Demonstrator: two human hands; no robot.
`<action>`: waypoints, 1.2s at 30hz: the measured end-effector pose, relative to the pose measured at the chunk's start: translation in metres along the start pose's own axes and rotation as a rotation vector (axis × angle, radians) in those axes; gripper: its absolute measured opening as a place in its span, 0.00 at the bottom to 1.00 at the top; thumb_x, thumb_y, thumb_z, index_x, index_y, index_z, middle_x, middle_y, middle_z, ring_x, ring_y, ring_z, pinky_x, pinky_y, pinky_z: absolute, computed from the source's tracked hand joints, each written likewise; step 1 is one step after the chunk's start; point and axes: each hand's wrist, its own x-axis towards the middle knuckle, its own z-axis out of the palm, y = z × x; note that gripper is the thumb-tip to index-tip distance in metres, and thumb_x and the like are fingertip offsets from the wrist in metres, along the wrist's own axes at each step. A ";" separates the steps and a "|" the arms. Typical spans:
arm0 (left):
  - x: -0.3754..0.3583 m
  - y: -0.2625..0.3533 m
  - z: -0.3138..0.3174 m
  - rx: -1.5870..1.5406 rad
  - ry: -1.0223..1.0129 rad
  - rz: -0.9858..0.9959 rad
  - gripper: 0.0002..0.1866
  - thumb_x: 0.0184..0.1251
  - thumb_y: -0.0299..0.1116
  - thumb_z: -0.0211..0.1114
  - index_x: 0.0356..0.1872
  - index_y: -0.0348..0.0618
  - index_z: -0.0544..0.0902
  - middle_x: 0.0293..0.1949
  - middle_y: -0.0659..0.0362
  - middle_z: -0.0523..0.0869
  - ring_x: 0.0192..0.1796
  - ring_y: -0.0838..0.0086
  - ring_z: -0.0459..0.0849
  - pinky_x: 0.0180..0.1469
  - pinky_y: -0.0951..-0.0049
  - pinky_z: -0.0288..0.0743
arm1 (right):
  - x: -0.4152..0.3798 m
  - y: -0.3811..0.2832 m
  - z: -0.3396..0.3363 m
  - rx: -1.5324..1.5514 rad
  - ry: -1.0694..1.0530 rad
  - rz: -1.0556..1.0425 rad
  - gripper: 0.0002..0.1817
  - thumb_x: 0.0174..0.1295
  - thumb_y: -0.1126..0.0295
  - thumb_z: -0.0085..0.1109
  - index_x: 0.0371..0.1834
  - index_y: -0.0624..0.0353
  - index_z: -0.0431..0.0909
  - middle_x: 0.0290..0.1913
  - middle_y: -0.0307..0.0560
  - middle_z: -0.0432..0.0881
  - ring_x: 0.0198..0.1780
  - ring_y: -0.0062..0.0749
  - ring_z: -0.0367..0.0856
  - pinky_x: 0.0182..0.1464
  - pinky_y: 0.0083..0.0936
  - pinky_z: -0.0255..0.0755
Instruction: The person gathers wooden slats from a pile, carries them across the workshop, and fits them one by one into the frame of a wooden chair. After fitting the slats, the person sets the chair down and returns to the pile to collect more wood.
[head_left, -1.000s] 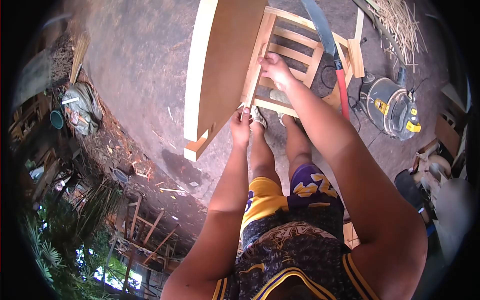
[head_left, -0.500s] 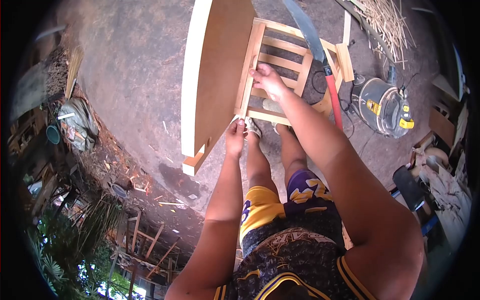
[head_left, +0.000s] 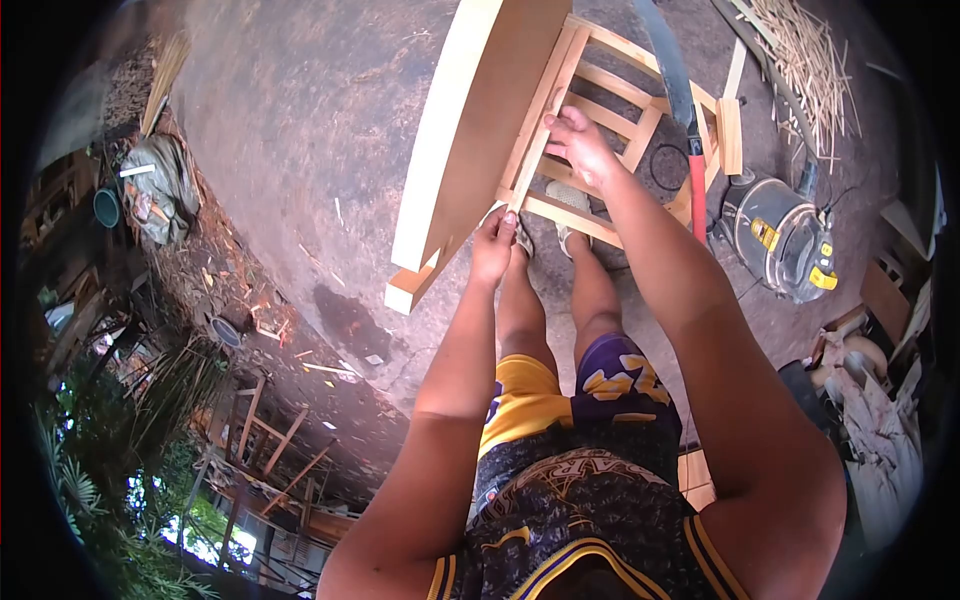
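A pale wooden piece of furniture stands before me, with a broad board on its left side and a slatted wooden frame joined along the board's right side. My left hand is closed on the near corner of the slatted frame, thumb on top and the other fingers partly hidden beneath. At the frame's long rail, my right hand has its fingers apart, with fingertips close to or touching the rail. A long curved blade with a red handle lies to the right, overlapping the slats in view.
A clear canister machine with yellow labels stands on the floor at right. Thin wooden sticks are piled at the upper right. Left are a grey sack, a broom and scattered debris. My feet stand under the frame's near end.
The view has shifted, so the furniture and tools appear farther right. My right hand's fingers have spread and lifted a little at the rail. My left hand stays at the corner.
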 end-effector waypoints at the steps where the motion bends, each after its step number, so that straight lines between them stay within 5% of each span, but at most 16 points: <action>1: 0.000 0.001 0.000 0.021 -0.011 0.006 0.22 0.75 0.44 0.54 0.57 0.36 0.75 0.41 0.59 0.82 0.41 0.77 0.78 0.46 0.74 0.76 | 0.002 0.002 -0.001 0.016 -0.018 0.005 0.22 0.68 0.63 0.56 0.60 0.62 0.66 0.54 0.48 0.76 0.56 0.31 0.75 0.55 0.33 0.73; 7: 0.000 0.002 0.000 0.192 -0.023 0.079 0.20 0.72 0.44 0.59 0.51 0.34 0.77 0.41 0.57 0.83 0.42 0.75 0.79 0.47 0.71 0.75 | -0.014 0.002 -0.004 0.060 -0.110 -0.029 0.16 0.67 0.64 0.58 0.54 0.57 0.71 0.47 0.43 0.79 0.51 0.29 0.77 0.53 0.33 0.73; 12: -0.035 0.044 0.015 0.602 -0.035 0.142 0.22 0.63 0.43 0.66 0.49 0.33 0.76 0.41 0.43 0.85 0.45 0.56 0.84 0.48 0.64 0.76 | -0.066 0.010 0.005 0.055 -0.110 -0.004 0.13 0.67 0.67 0.58 0.52 0.55 0.71 0.47 0.38 0.78 0.48 0.24 0.78 0.49 0.26 0.74; 15: -0.059 0.052 0.014 0.684 -0.055 0.188 0.21 0.64 0.43 0.66 0.48 0.34 0.78 0.37 0.44 0.85 0.42 0.54 0.85 0.46 0.63 0.76 | -0.109 0.012 0.004 0.196 -0.100 -0.019 0.15 0.64 0.71 0.60 0.51 0.58 0.67 0.45 0.42 0.78 0.46 0.26 0.80 0.47 0.27 0.76; 17: -0.081 0.060 0.010 0.734 -0.073 0.248 0.19 0.65 0.44 0.65 0.45 0.35 0.79 0.32 0.49 0.86 0.36 0.62 0.85 0.42 0.66 0.77 | -0.133 0.014 0.000 0.212 -0.120 -0.088 0.16 0.64 0.71 0.60 0.51 0.58 0.67 0.44 0.41 0.78 0.46 0.24 0.79 0.45 0.23 0.76; 19: -0.104 0.077 0.005 0.748 -0.187 0.090 0.18 0.66 0.43 0.65 0.41 0.35 0.79 0.28 0.54 0.84 0.32 0.71 0.84 0.37 0.70 0.76 | -0.168 -0.009 0.003 0.250 -0.088 -0.063 0.16 0.64 0.70 0.61 0.52 0.58 0.67 0.45 0.40 0.78 0.46 0.22 0.79 0.43 0.21 0.75; 25: -0.175 0.151 -0.002 0.385 -0.463 -0.180 0.15 0.65 0.40 0.67 0.37 0.36 0.78 0.26 0.61 0.81 0.29 0.77 0.80 0.34 0.75 0.75 | -0.222 -0.067 0.000 0.488 -0.064 -0.172 0.13 0.69 0.67 0.54 0.52 0.60 0.74 0.41 0.39 0.81 0.43 0.23 0.81 0.44 0.23 0.78; 29: -0.208 0.191 -0.017 0.431 -0.495 0.016 0.16 0.65 0.40 0.67 0.37 0.36 0.76 0.26 0.60 0.82 0.29 0.77 0.80 0.35 0.76 0.76 | -0.267 -0.103 0.024 0.521 -0.067 -0.294 0.14 0.70 0.64 0.52 0.54 0.57 0.72 0.44 0.40 0.80 0.44 0.25 0.82 0.43 0.27 0.80; 32: -0.224 0.206 -0.043 0.785 -0.338 0.253 0.17 0.64 0.40 0.68 0.39 0.35 0.75 0.25 0.60 0.82 0.27 0.77 0.80 0.32 0.75 0.77 | -0.294 -0.112 0.051 0.534 -0.072 -0.275 0.16 0.72 0.61 0.48 0.57 0.57 0.70 0.49 0.41 0.79 0.52 0.29 0.80 0.51 0.34 0.78; 36: -0.240 0.221 -0.095 0.579 -0.350 0.154 0.18 0.58 0.32 0.73 0.41 0.35 0.72 0.25 0.60 0.81 0.24 0.79 0.79 0.25 0.78 0.76 | -0.306 -0.102 0.102 0.370 -0.145 -0.334 0.15 0.73 0.64 0.46 0.58 0.58 0.70 0.50 0.44 0.79 0.52 0.32 0.80 0.53 0.35 0.77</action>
